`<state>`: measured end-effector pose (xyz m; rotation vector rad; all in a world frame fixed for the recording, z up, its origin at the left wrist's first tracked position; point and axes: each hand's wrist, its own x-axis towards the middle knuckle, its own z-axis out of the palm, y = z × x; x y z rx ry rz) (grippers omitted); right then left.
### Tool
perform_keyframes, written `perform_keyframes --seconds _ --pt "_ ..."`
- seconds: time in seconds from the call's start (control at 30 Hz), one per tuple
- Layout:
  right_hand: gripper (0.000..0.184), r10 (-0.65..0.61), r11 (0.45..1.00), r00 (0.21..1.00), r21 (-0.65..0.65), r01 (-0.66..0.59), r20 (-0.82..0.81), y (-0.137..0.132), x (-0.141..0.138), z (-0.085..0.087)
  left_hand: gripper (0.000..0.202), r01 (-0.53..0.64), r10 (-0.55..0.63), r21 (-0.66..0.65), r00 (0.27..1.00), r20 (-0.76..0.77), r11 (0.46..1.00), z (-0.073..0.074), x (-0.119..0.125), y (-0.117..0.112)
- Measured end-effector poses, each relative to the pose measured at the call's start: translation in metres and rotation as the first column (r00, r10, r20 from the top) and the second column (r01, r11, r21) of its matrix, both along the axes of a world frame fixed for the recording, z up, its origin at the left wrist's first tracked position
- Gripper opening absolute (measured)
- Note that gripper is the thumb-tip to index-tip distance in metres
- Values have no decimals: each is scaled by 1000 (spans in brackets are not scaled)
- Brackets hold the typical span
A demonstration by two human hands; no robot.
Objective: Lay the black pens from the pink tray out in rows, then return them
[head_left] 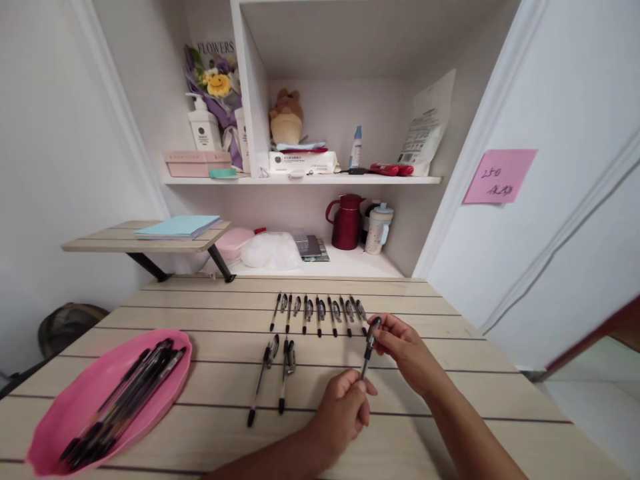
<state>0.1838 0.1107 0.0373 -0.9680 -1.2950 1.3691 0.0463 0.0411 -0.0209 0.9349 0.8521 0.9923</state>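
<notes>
A capped black pen (369, 352) is held upright at a slant between my two hands, above the right half of the table. My left hand (345, 403) is closed around its lower end. The fingers of my right hand (400, 343) pinch the black cap (373, 324) at the top. Left of my hands lie two uncapped pens, one (259, 387) and another (284, 380), each with its cap beside the tip. Farther back is a row of several uncapped pens (319, 317), likewise with caps next to them.
A pink oval tray (60, 413) with several pens (127, 393) stands at the left. Behind it, a small raised shelf (95, 237) bears light-blue paper (177, 227). A white cabinet at the back holds a red jug (346, 223) and a cup (379, 230).
</notes>
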Motion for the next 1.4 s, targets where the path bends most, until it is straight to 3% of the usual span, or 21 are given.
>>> perform_keyframes --seconds 0.27,0.37,0.5,0.8,0.93,1.13,1.3,1.4 --pt "15 118 992 992 -31 -119 -43 -3 0 2 30 19 -19 -15 1000 13 1000 2 -2 -1" --pt "22 173 984 985 -41 -174 -27 -3 1 0 29 18 -18 -13 1000 23 1000 4 -2 -1" --pt "39 154 986 988 -59 -155 -9 -5 2 0 30 9 -9 -12 1000 26 1000 5 -3 -1" --pt "33 201 969 956 -101 -226 -215 -14 -22 -9 37 1 2 -27 995 103 1000 9 -5 1" --pt "32 87 991 974 -79 -105 -208 -21 -39 -14 39 -30 34 -29 991 131 999 7 -4 1" --pt "35 -179 981 983 -75 181 35 -28 -52 -15 32 -91 96 -40 987 129 995 5 -3 2" --pt "37 -222 975 972 36 219 74 -29 -56 -16 36 -128 127 9 989 80 992 7 -3 2" --pt "36 -199 980 979 -3 199 48 -29 -56 -16 34 -108 107 12 990 88 994 8 -5 3"
